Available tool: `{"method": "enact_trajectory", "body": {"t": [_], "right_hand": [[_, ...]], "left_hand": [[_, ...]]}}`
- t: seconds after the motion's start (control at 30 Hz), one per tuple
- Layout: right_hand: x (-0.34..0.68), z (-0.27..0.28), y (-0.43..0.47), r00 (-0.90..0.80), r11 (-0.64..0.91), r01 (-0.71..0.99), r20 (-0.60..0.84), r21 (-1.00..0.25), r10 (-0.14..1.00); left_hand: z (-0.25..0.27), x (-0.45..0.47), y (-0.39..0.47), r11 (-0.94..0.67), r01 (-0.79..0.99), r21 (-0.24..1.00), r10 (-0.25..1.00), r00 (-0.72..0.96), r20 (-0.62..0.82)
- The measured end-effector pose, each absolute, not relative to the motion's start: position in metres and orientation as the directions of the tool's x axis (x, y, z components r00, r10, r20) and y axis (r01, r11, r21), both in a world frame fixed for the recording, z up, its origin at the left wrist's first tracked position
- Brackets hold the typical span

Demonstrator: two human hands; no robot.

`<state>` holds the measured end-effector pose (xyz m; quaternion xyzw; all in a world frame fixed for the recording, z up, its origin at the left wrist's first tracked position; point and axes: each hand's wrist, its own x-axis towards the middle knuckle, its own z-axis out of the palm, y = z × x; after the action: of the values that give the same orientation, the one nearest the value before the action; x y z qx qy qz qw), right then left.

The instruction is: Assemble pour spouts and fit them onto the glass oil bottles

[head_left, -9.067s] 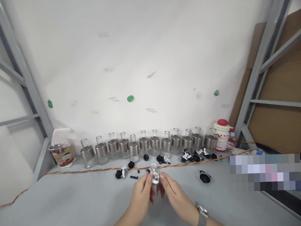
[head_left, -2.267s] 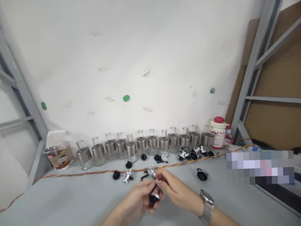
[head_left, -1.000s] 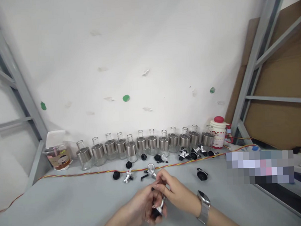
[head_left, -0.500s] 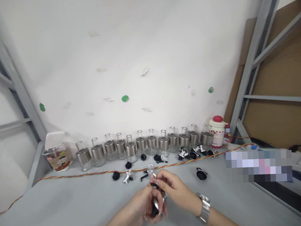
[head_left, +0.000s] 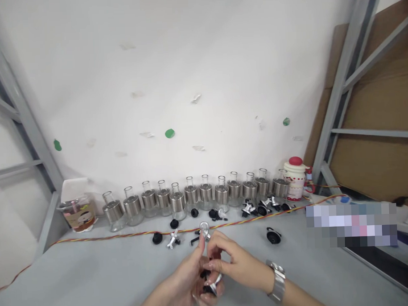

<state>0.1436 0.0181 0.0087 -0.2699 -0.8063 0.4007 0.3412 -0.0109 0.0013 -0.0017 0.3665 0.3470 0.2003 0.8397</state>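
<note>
Left-hand grip (head_left: 188,280): a silver-and-black fitting (head_left: 212,287) is held in the curled fingers, above the near part of the surface (head_left: 94,273); the thumb is pointed up.
Right-hand grip (head_left: 229,257): thumb and fingers are bent around the fitting's black upper part; whether anything is pinched there cannot be told.
Right wrist: a metal-banded watch (head_left: 278,282) is worn.
Just beyond the fingertips: a silver piece with a round end (head_left: 204,226) is seen beside a black bent lever (head_left: 195,240).
To the left: a forked silver piece (head_left: 172,240) is laid near a black stopper (head_left: 157,238).
To the right: a round black part (head_left: 273,235) is set apart.
Across the surface: a red-and-yellow cord (head_left: 126,236) is stretched.
Against the wall: twelve metal-sleeved glass bottles (head_left: 177,201) are lined upright, flanked by a drink cup (head_left: 83,218) and a red-topped jar (head_left: 294,181).
</note>
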Motion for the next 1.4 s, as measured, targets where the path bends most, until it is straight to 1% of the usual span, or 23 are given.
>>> {"method": "enact_trajectory", "body": {"t": [0.1,0.2,0.27,0.33,0.4,0.47,0.53,0.6,0.7,0.77,0.87,0.97,1.07,1.17,1.23,1.33,1.4], "right_hand": [[0.146,0.014,0.017,-0.702,0.495,0.176,0.244,-0.851,0.669],[0.148,0.016,0.017,-0.721,0.463,0.229,0.170,-0.856,0.671],[0.148,0.015,0.017,-0.698,0.458,0.240,0.175,-0.856,0.694],[0.148,0.013,0.018,-0.667,0.434,0.205,0.200,-0.877,0.718],[0.148,0.011,0.020,-0.655,0.345,0.125,0.183,-0.930,0.733],[0.149,0.011,0.023,-0.658,0.217,0.030,0.144,-0.976,0.739],[0.150,0.012,0.027,-0.629,0.116,-0.067,0.132,-0.991,0.766],[0.152,0.015,0.031,-0.553,0.053,-0.184,0.148,-0.982,0.820],[0.155,0.020,0.034,-0.435,-0.015,-0.353,0.150,-0.935,0.888],[0.156,0.022,0.035,-0.399,-0.040,-0.403,0.136,-0.914,0.907],[0.157,0.023,0.035,-0.390,-0.061,-0.407,0.113,-0.912,0.914],[0.156,0.021,0.034,-0.434,-0.069,-0.394,0.119,-0.916,0.893],[0.155,0.017,0.033,-0.494,-0.060,-0.386,0.151,-0.921,0.856],[0.151,0.012,0.031,-0.529,-0.054,-0.400,0.182,-0.915,0.829],[0.149,0.009,0.030,-0.540,-0.062,-0.417,0.193,-0.907,0.819],[0.146,0.006,0.029,-0.541,-0.081,-0.430,0.185,-0.899,0.820],[0.146,0.006,0.028,-0.550,-0.109,-0.438,0.170,-0.892,0.818]], "left_hand": [[-0.003,-0.009,0.001,0.671,-0.081,0.737,0.575,0.684,-0.449],[-0.002,-0.007,-0.001,0.688,-0.022,0.726,0.522,0.709,-0.473],[-0.002,-0.008,-0.002,0.656,0.027,0.754,0.506,0.725,-0.467],[-0.001,-0.010,-0.005,0.619,0.021,0.785,0.515,0.745,-0.425],[-0.001,-0.012,-0.008,0.587,-0.049,0.808,0.535,0.772,-0.342],[0.001,-0.014,-0.010,0.539,-0.127,0.832,0.561,0.792,-0.243],[0.003,-0.016,-0.011,0.470,-0.165,0.867,0.601,0.779,-0.178],[0.007,-0.017,-0.010,0.443,-0.168,0.881,0.639,0.748,-0.179],[0.012,-0.017,-0.008,0.435,-0.205,0.877,0.713,0.674,-0.195],[0.014,-0.016,-0.007,0.403,-0.248,0.881,0.771,0.611,-0.180],[0.012,-0.014,-0.003,0.342,-0.308,0.888,0.845,0.514,-0.148],[0.003,-0.011,0.003,0.295,-0.370,0.881,0.904,0.408,-0.132],[-0.004,-0.009,0.008,0.312,-0.410,0.857,0.922,0.347,-0.169],[-0.003,-0.007,0.007,0.342,-0.439,0.831,0.918,0.344,-0.197],[0.001,-0.006,0.003,0.329,-0.441,0.835,0.911,0.380,-0.159],[0.005,-0.005,-0.002,0.236,-0.400,0.886,0.904,0.425,-0.050],[0.004,-0.005,-0.004,0.139,-0.326,0.935,0.905,0.424,0.013]]}}
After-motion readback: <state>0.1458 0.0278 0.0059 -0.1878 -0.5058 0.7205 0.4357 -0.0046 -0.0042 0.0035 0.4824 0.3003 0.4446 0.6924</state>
